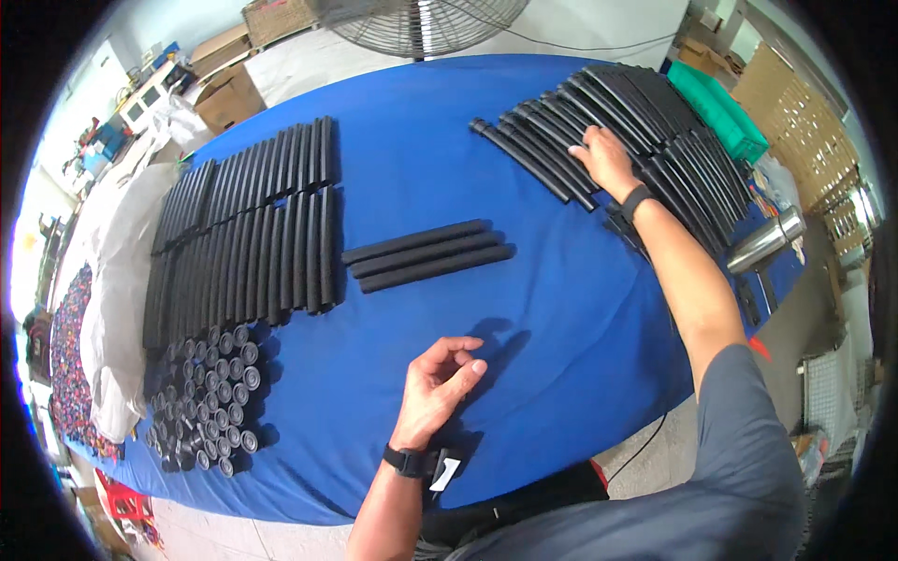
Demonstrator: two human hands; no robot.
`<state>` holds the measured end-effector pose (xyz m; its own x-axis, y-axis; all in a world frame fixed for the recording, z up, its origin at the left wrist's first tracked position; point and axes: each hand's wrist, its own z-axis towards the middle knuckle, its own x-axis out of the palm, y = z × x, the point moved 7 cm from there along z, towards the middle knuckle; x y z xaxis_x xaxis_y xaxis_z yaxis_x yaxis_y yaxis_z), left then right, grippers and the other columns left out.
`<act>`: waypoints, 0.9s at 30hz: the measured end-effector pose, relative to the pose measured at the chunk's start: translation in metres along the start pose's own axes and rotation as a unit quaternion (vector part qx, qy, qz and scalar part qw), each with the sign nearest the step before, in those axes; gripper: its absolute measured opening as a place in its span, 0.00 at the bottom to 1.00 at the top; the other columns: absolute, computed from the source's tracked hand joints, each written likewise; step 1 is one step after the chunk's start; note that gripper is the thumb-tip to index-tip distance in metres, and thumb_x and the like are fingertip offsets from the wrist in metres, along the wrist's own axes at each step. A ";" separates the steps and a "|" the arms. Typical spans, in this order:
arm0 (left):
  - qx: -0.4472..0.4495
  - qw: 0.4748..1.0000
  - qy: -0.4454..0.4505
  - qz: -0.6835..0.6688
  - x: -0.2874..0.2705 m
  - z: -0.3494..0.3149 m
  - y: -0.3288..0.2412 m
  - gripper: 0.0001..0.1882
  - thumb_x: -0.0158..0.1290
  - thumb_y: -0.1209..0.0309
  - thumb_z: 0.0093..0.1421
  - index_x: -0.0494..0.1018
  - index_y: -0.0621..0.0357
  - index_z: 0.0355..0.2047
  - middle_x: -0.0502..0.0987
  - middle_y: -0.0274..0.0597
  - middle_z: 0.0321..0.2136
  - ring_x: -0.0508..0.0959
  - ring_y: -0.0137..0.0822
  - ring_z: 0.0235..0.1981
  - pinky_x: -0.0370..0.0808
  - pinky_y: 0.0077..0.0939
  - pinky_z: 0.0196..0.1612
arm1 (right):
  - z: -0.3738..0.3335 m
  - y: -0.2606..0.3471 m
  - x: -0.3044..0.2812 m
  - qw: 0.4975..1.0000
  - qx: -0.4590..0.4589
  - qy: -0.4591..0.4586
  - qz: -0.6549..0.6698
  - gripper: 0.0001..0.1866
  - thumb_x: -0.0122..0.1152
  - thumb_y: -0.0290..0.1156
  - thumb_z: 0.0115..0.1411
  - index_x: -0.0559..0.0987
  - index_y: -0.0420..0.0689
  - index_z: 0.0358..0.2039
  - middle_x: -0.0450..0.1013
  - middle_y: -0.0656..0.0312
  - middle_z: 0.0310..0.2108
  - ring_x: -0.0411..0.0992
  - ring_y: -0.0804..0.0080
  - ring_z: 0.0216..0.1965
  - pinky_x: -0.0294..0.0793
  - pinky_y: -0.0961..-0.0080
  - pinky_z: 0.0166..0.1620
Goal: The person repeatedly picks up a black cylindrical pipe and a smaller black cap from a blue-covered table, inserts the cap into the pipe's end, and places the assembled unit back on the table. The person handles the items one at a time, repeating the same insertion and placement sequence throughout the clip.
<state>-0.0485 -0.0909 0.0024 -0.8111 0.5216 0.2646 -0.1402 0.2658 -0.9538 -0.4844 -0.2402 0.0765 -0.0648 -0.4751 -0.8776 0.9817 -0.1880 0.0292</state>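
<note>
My right hand [606, 161] reaches over a dense stack of shiny black tubes [697, 178] with collared ends, at the right of the blue-covered table. Its thumb and forefinger are apart, at the tubes' surface; no tube is lifted. My left hand [438, 385] hovers over the near middle, fingers bent and thumb apart, with nothing between them. Beyond it, three matte black foam tubes [430, 254] lie side by side, slightly tilted. Two rows of similar foam tubes [243, 257] lie at the left. Several round black caps [215, 393] are clustered in front of those rows.
Blue cloth [402, 159] covers the table. A green crate [718, 112] and a metal flask [767, 240] are at the right. White sheeting [122, 299] lies along the left end. A large fan [418, 23] stands beyond the far edge, and a cardboard box [229, 98] behind the left.
</note>
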 end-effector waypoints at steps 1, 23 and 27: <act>-0.002 1.000 0.000 0.005 -0.002 0.000 0.002 0.14 0.61 0.70 0.64 0.78 0.61 0.48 0.76 0.29 0.28 0.72 0.20 0.26 0.70 0.16 0.29 | -0.002 0.016 -0.009 0.999 0.006 -0.024 0.035 0.19 0.68 0.40 0.61 0.76 0.37 0.40 0.76 0.44 0.37 0.75 0.44 0.43 0.76 0.53 0.47; 0.010 0.999 -0.041 -0.007 -0.016 -0.002 0.010 0.18 0.58 0.60 0.68 0.74 0.56 0.22 0.70 0.30 0.14 0.65 0.21 0.13 0.59 0.18 0.16 | -0.176 0.269 -0.052 0.928 -0.305 0.097 0.189 0.28 0.68 0.35 0.58 0.74 0.36 0.56 0.73 0.50 0.49 0.70 0.52 0.54 0.71 0.58 0.56; 0.004 0.998 -0.056 -0.031 -0.024 -0.016 0.005 0.16 0.59 0.61 0.67 0.74 0.55 0.24 0.71 0.29 0.16 0.67 0.21 0.15 0.61 0.18 0.18 | -0.186 0.278 -0.072 0.919 -0.292 0.116 0.239 0.14 0.69 0.31 0.56 0.77 0.40 0.41 0.73 0.54 0.43 0.72 0.52 0.48 0.73 0.58 0.52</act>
<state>-0.0208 -0.0885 -0.0066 -0.8588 0.4105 0.3065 -0.1971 0.2874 -0.9373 -0.1732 -0.0988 0.0585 0.3722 -0.1739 -0.9117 0.8211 0.5196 0.2361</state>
